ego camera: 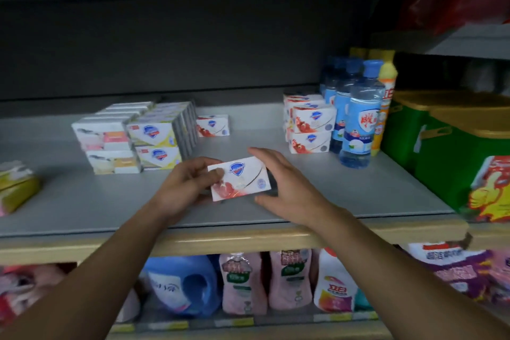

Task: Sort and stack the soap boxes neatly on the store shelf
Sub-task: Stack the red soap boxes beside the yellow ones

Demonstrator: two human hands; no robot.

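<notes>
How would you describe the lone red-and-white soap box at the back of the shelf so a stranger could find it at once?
Start at the grey shelf and find the tall block of yellow soap boxes on its left half. Just right of that block, near the back, stands the lone box. Unlike the red-and-white stack by the blue bottles, it stands singly, with nothing on top.

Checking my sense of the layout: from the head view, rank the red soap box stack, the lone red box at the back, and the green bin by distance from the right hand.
1. Red soap box stack, just beyond the right hand.
2. Lone red box, back, to its left.
3. Green bin, far right.
</notes>
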